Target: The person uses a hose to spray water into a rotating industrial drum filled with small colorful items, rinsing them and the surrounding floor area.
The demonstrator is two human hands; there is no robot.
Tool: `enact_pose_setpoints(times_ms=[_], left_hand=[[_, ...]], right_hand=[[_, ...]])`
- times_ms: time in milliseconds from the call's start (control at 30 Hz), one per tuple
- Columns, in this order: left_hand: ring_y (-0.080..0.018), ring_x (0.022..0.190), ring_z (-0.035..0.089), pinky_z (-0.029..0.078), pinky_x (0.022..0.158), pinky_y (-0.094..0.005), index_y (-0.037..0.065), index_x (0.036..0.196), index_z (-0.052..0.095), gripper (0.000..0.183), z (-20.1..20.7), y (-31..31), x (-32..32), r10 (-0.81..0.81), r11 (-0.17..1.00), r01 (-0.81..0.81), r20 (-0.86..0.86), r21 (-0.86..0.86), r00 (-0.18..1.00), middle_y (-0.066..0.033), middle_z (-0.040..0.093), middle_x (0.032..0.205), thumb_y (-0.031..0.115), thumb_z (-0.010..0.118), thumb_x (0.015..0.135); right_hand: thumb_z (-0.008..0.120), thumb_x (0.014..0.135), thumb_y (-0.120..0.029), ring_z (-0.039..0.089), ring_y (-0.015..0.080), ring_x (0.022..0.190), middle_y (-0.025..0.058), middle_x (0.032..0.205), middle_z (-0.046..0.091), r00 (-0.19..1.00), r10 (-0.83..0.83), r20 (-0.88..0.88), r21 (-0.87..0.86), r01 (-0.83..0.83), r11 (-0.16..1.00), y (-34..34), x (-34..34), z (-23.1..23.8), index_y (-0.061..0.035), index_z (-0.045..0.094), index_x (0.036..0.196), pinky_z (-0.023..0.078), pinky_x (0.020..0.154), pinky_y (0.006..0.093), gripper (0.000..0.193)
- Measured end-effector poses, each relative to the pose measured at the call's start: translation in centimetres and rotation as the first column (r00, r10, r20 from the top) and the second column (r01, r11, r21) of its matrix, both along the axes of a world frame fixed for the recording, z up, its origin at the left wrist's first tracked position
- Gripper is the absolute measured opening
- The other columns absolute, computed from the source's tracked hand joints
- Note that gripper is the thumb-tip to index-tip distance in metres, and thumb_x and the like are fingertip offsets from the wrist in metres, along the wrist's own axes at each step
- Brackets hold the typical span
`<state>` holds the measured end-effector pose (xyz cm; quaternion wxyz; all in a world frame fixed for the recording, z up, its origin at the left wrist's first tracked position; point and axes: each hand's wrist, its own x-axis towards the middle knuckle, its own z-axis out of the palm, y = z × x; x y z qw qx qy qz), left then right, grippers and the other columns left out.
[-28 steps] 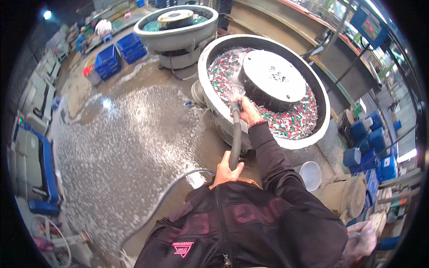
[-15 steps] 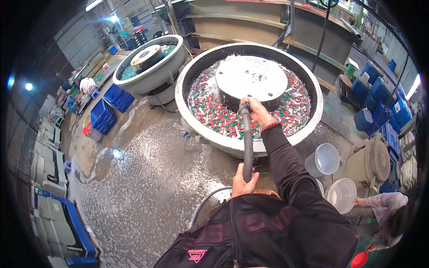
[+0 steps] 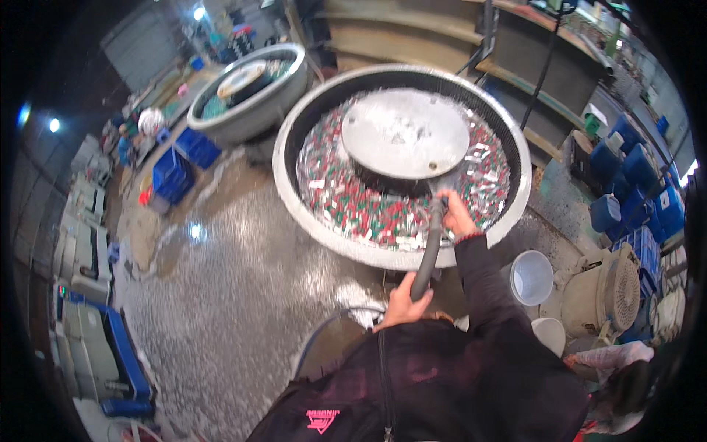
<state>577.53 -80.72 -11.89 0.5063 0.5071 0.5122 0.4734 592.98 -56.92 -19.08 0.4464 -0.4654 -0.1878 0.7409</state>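
Note:
A thick dark hose (image 3: 428, 254) runs up from my waist toward a big round tub (image 3: 283, 173). My right hand (image 3: 458, 214) grips the hose near its nozzle, over the tub's near right part. Lower down, my left hand (image 3: 403, 303) is wrapped round the same hose, just outside the rim. Red, green and white small pieces (image 3: 346, 202) fill the ring-shaped trough. In the tub's middle stands a drum with a pale, wet-looking round top (image 3: 405, 132). A faint spray shows between the nozzle and this drum.
Another round tub (image 3: 254, 121) stands at the back left, near blue crates (image 3: 173, 175). To the right are a white bucket (image 3: 532, 278), a beige machine (image 3: 593, 295) and several blue jugs (image 3: 605, 214). Another person's arm (image 3: 607, 357) shows at lower right. The floor (image 3: 228, 272) is wet.
Both hands have moved slightly right with the hose, the nozzle lower and nearer me. Spray now shows at its tip. My view has shifted, and the other person has moved closer in.

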Motion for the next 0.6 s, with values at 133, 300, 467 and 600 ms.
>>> enact_pose_setpoints(times_ms=[133, 300, 467, 600], left_hand=[[-0.0142, 0.07, 0.055, 0.044, 0.064, -0.0275, 0.004, 0.096, 0.049, 0.026, -0.4, 0.4, 1.3, 0.097, 0.995, -0.097, -0.027, -0.007, 0.995, -0.0077, 0.056, 0.075, 0.012, 0.062, 0.075], [-0.0068, 0.068, 0.045, 0.038, 0.061, -0.022, 0.004, 0.098, 0.047, 0.029, 0.0, -0.5, 1.7, 0.382, 0.919, -0.367, 0.091, -0.145, 0.92, -0.0001, 0.05, 0.076, 0.007, 0.063, 0.075], [-0.011, 0.071, 0.049, 0.041, 0.066, -0.0255, 0.003, 0.103, 0.046, 0.033, -0.2, -2.4, 1.8, 0.505, 0.863, -0.506, 0.061, -0.003, 0.861, -0.0032, 0.051, 0.079, 0.008, 0.062, 0.075], [-0.0172, 0.078, 0.057, 0.044, 0.07, -0.0313, 0.002, 0.11, 0.045, 0.04, 1.2, -3.0, 2.2, 0.487, 0.873, -0.488, -0.02, -0.03, 0.873, -0.0152, 0.056, 0.084, 0.011, 0.061, 0.074]], right_hand=[[0.053, 0.067, -0.021, 0.052, 0.0244, 0.059, 0.0114, 0.07, 0.052, 0.978, 0.199, -0.057, -0.085, -0.203, 0.975, 1.4, -1.1, -5.1, -0.0037, 0.048, 0.075, 0.048, 0.051, 0.0386, 0.02], [0.055, 0.066, -0.02, 0.049, 0.024, 0.055, 0.0101, 0.068, 0.048, 0.882, 0.472, 0.011, -0.152, -0.465, 0.872, 1.9, -12.5, -0.6, -0.0054, 0.048, 0.079, 0.046, 0.05, 0.0417, 0.02], [0.053, 0.069, -0.017, 0.05, 0.0239, 0.054, 0.0107, 0.069, 0.05, 0.805, 0.585, 0.103, -0.023, -0.586, 0.81, 0.9, -17.3, 4.8, -0.002, 0.049, 0.086, 0.048, 0.047, 0.0402, 0.023], [0.052, 0.069, -0.018, 0.051, 0.0247, 0.059, 0.011, 0.071, 0.053, 0.777, 0.627, 0.053, -0.106, -0.62, 0.778, 1.6, -15.1, 2.9, -0.0009, 0.05, 0.085, 0.049, 0.055, 0.0394, 0.023]])
